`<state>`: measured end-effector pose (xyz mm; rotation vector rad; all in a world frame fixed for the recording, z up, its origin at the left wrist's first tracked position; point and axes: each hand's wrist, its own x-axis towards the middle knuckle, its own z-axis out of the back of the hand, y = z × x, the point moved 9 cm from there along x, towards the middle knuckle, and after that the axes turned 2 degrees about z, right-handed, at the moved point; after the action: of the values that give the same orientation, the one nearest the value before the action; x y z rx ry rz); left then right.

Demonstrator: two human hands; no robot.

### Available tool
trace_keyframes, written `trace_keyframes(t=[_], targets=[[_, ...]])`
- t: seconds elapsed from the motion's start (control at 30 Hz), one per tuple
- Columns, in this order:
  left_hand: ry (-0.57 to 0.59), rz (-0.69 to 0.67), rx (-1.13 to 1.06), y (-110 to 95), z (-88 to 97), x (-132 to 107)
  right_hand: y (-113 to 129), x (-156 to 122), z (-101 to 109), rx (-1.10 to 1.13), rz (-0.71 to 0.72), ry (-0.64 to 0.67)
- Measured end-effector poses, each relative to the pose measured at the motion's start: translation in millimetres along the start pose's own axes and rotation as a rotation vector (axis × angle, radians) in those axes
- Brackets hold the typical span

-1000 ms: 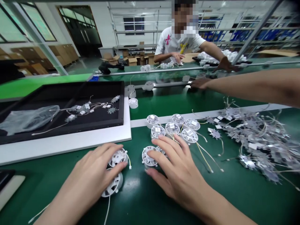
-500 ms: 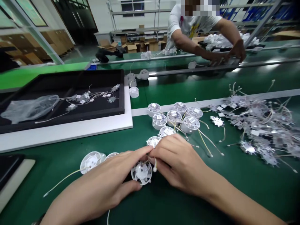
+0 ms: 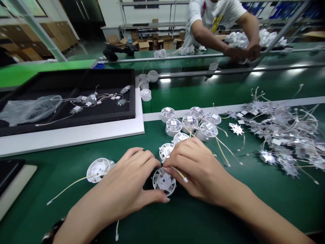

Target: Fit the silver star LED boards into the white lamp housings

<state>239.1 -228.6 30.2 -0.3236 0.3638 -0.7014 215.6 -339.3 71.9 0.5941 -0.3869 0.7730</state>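
housing (image 3: 164, 182): white, round, slotted, face up on the green mat (image 3: 256, 206), between both hands, just below the thumbs' meeting point.

axis: none in the round face; only clear long line in the wire, slanting down and right from the housing's upper edge.

wire (image 3: 180, 173): pale yellow, white connector at the free end, near the housing's upper right; its root hidden behind fingers.

right hand (image 3: 196, 166): nearer to the wire, to the housing's upper right, fingers (image 3: 175, 152) closed and bunched, wire apparently pinched at the tips, fingertips just touching the housing's upper edge.

left hand (image 3: 128, 179): to the housing's left, fingers (image 3: 148, 159) curved and closed toward the right hand, thumb tip on the lower rim; firmness of any grip impossible to tell.

second housing (image 3: 167, 152): just above the first, against both hands.

wired housing (image 3: 98, 170): beyond the left hand, long wire trailing left.

housing group (image 3: 190, 123): upright cluster beyond the hands, labels on top, wires tangled.

star boards (image 3: 279, 135): wired heap at right.

tray (image 3: 132, 95): black, on a white board, holding more boards and a plastic bag.

co-worker (image 3: 215, 20): across the belts, both hands among white parts.
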Motion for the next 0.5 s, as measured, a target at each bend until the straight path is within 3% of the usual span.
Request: trace_keyframes(t=[0.17,0.37,0.5], targets=[[0.097,-0.15,-0.101,-15,-8.0,-6,-5,-1,-8,-0.018,-0.049,0.146],[0.118,-0.232,-0.151,-20,-11.2,-8,-25,-14,-19,-0.035,-0.312,0.475],[0.143,-0.336,-0.112,-37,-19.5,-9,-32,-24,-25,-0.11,-0.392,0.586]])
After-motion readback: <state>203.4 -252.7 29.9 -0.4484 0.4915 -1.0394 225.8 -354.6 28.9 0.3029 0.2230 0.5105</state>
